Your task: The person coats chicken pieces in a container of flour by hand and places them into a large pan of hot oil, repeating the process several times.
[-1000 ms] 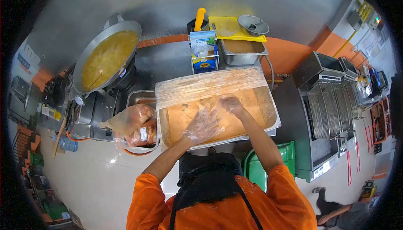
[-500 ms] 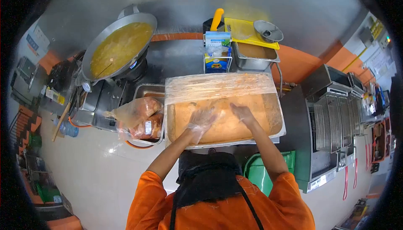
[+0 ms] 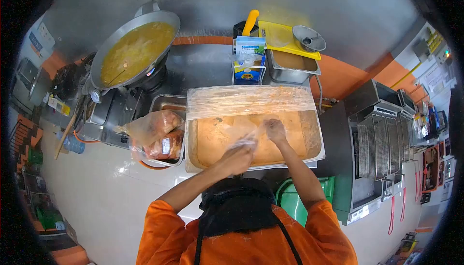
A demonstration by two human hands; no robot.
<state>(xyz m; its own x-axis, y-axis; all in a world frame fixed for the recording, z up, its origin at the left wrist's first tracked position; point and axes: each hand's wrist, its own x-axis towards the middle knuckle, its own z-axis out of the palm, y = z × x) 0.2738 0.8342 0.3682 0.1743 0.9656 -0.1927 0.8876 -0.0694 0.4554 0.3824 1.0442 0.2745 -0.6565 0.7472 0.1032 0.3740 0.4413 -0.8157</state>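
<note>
My left hand (image 3: 239, 153) is over the near part of a large metal tray (image 3: 192, 144) filled with orange-tan powder (image 3: 212, 139). Its fingers are blurred by motion. A thin clear plastic glove (image 3: 247, 141) shows as a pale smear at those fingers, reaching toward my right hand. Above the powder, to the right of the left hand and farther back, my right hand (image 3: 276, 130) is closed, its fingers curled at the clear plastic. Stretched clear wrap (image 3: 249, 100) covers the far strip of the tray.
Left of the tray, bagged meat (image 3: 164, 146) lies in a metal pan (image 3: 181, 101). A wok (image 3: 137, 57) of yellow oil stands at back left. A deep pan (image 3: 292, 74), yellow board (image 3: 275, 33) and strainer (image 3: 309, 38) are behind. Fryer baskets (image 3: 382, 146) stand right, a green bin (image 3: 292, 200) below.
My left hand has drawn toward my body and slightly right, its plastic now smeared by motion. My right hand has gone from spread fingers to closed. The view has shifted slightly.
</note>
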